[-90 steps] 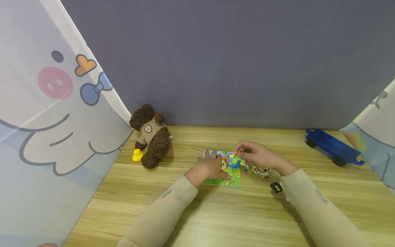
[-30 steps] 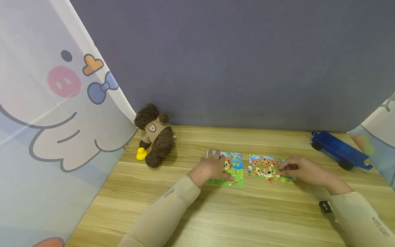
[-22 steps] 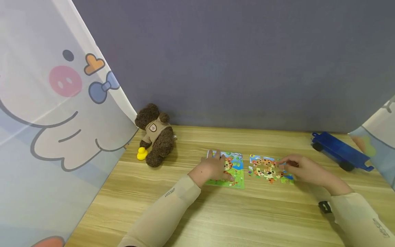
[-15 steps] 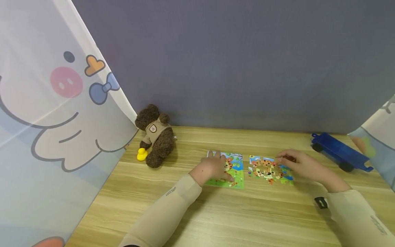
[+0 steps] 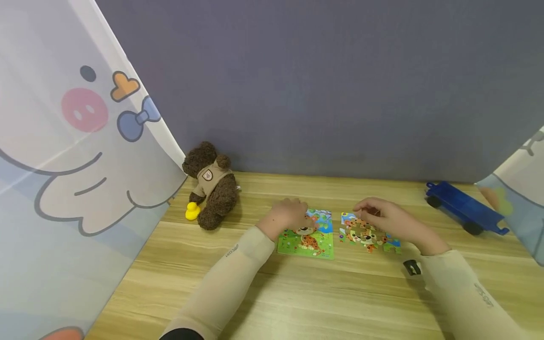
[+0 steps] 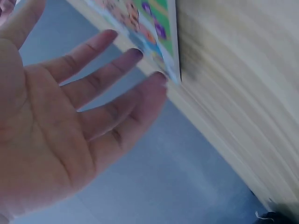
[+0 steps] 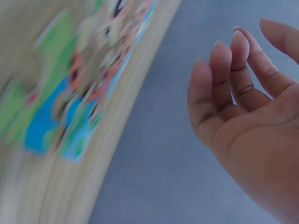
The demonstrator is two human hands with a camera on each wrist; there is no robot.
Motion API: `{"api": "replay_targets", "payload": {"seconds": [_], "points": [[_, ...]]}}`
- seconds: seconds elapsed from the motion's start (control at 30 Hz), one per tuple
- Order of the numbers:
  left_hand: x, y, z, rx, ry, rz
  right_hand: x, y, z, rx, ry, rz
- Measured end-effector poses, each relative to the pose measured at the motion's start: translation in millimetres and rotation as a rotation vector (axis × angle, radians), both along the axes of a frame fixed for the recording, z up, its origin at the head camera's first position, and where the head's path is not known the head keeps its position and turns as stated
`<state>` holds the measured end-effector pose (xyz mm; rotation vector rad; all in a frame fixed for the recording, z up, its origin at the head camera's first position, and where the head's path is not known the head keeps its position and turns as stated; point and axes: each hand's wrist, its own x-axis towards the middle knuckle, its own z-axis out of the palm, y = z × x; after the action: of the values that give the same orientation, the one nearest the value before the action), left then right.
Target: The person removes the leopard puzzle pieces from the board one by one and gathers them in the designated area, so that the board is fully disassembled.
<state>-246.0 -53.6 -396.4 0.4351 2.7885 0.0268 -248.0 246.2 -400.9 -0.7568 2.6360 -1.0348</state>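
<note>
My left hand (image 5: 289,215) is over the upper left of a leopard picture board (image 5: 293,245), its fingers spread and holding nothing. In the left wrist view the palm and straight fingers (image 6: 112,72) show beside the board's edge (image 6: 163,28). To the right of the board lies a jigsaw of leopard pieces (image 5: 365,236), with gaps among them. My right hand (image 5: 395,219) hovers at the jigsaw's upper right, hiding part of it. The right wrist view shows its fingers (image 7: 222,79) loosely bent, nothing between them, apart from the blurred jigsaw pieces (image 7: 51,51).
A brown teddy bear (image 5: 216,189) in a tan shirt sits at the back left, with a yellow toy duck (image 5: 192,211) by it. A blue wheeled toy wagon (image 5: 465,205) stands at the right. A grey partition (image 5: 323,94) rises behind the wooden table (image 5: 297,302).
Three seconds ago my right hand held a puzzle piece over the board; it then went right to the jigsaw, and now moves left, fingers empty. My left hand has lifted off the board's middle.
</note>
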Motion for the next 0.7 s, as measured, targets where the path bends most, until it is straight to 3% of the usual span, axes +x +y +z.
{"api": "replay_targets", "payload": {"seconds": [0.2, 0.4, 0.7], "points": [[-4.7, -19.7, 11.2, 0.079, 0.063, 0.017, -4.6, -25.2, 3.9, -0.008, -0.021, 0.025], [-4.9, -36.2, 13.5, 0.117, 0.068, 0.074, -6.3, -53.1, 8.9, -0.054, -0.057, 0.089], [-2.1, -52.2, 10.7, 0.161, 0.035, 0.042, -5.2, -102.1, 2.8, -0.078, -0.090, 0.142]]}}
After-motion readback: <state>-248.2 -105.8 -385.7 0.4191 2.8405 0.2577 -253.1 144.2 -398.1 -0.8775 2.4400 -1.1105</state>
